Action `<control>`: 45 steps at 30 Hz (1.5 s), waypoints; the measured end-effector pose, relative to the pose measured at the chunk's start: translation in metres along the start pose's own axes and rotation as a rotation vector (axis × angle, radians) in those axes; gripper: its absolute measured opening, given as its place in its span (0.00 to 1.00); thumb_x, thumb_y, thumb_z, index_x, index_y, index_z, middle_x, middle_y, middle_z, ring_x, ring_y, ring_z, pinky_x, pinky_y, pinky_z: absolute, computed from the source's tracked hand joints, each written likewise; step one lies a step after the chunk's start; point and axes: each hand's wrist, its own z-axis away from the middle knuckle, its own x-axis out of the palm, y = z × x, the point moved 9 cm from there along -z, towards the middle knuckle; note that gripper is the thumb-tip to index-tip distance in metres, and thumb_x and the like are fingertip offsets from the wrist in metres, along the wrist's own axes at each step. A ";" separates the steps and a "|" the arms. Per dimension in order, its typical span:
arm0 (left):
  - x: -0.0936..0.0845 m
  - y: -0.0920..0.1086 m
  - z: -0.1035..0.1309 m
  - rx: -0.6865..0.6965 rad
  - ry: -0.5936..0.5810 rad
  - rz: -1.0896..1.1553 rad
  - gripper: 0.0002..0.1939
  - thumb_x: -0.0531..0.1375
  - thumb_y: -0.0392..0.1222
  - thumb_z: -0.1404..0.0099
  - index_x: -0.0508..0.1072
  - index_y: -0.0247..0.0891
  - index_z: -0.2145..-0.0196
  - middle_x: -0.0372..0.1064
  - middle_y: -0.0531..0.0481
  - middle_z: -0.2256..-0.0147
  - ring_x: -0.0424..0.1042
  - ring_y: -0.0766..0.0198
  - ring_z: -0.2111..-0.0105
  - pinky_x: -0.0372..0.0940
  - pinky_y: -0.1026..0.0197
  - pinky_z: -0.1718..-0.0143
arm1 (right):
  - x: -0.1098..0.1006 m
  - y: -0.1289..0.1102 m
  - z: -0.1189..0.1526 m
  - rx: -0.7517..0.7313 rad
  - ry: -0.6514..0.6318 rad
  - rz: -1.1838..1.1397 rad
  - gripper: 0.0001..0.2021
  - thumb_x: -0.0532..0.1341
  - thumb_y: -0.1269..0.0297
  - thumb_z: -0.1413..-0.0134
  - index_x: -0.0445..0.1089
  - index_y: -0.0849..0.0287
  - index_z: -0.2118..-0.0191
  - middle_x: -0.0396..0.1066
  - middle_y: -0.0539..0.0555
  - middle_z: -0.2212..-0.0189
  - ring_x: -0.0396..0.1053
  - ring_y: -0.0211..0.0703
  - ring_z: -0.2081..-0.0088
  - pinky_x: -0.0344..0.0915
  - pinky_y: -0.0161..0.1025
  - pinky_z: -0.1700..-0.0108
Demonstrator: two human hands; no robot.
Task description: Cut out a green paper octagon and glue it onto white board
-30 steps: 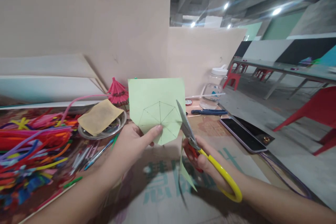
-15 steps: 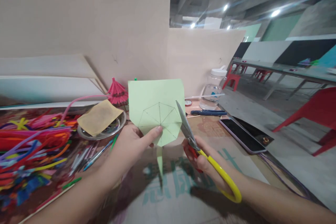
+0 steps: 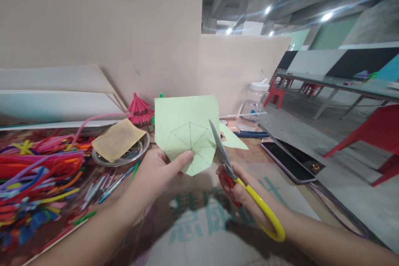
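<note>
My left hand [image 3: 170,166] pinches a light green sheet of paper [image 3: 177,110] by its lower edge, thumb in front. Pencil lines on the sheet form a polygon with spokes from its centre, and the bottom edges are cut along that outline. In my right hand [image 3: 240,187] are scissors [image 3: 227,162] with a yellow and red handle, blades pointing up. The blades stand at the sheet's right edge, where the outline meets it; whether paper lies between them I cannot tell. Behind the blades shows a pointed green paper piece [image 3: 233,138].
Colourful pipe cleaners [image 3: 40,178] lie heaped at left, beside a clear dish [image 3: 143,145] with a tan square sheet [image 3: 120,139]. A pink paper umbrella [image 3: 139,110] stands behind. Right are a water bottle [image 3: 252,108], a blue cutter [image 3: 252,134] and a phone [image 3: 286,160].
The narrow green strip hanging under the sheet is gone from there. A pointed green piece now shows behind the scissors, to the right. The hands have barely moved.
</note>
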 end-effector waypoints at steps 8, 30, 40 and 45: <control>-0.001 0.005 0.002 0.049 0.024 -0.030 0.17 0.67 0.57 0.44 0.82 0.41 0.67 0.80 0.48 0.69 0.74 0.56 0.73 0.69 0.60 0.73 | -0.006 0.007 0.002 -0.016 0.050 0.104 0.34 0.53 0.31 0.41 0.64 0.59 0.48 0.61 0.53 0.65 0.56 0.39 0.69 0.55 0.36 0.70; -0.001 0.006 0.000 0.056 -0.005 -0.031 0.18 0.67 0.55 0.42 0.79 0.36 0.66 0.79 0.48 0.69 0.72 0.61 0.74 0.66 0.63 0.74 | 0.000 0.004 -0.002 -0.017 0.006 -0.018 0.33 0.55 0.30 0.43 0.63 0.57 0.52 0.55 0.46 0.71 0.47 0.33 0.76 0.49 0.34 0.77; -0.004 0.000 -0.001 0.048 0.029 -0.068 0.20 0.67 0.57 0.43 0.80 0.37 0.64 0.79 0.48 0.70 0.72 0.59 0.74 0.65 0.62 0.73 | -0.001 0.005 -0.002 -0.029 0.007 -0.003 0.32 0.55 0.30 0.42 0.64 0.58 0.53 0.55 0.46 0.72 0.47 0.33 0.76 0.48 0.34 0.77; -0.003 0.003 -0.001 0.059 0.009 -0.026 0.17 0.67 0.56 0.43 0.79 0.38 0.67 0.77 0.49 0.72 0.72 0.61 0.75 0.65 0.64 0.74 | -0.001 0.003 -0.002 -0.022 0.020 -0.011 0.33 0.55 0.29 0.44 0.63 0.58 0.53 0.55 0.47 0.72 0.47 0.34 0.76 0.47 0.35 0.77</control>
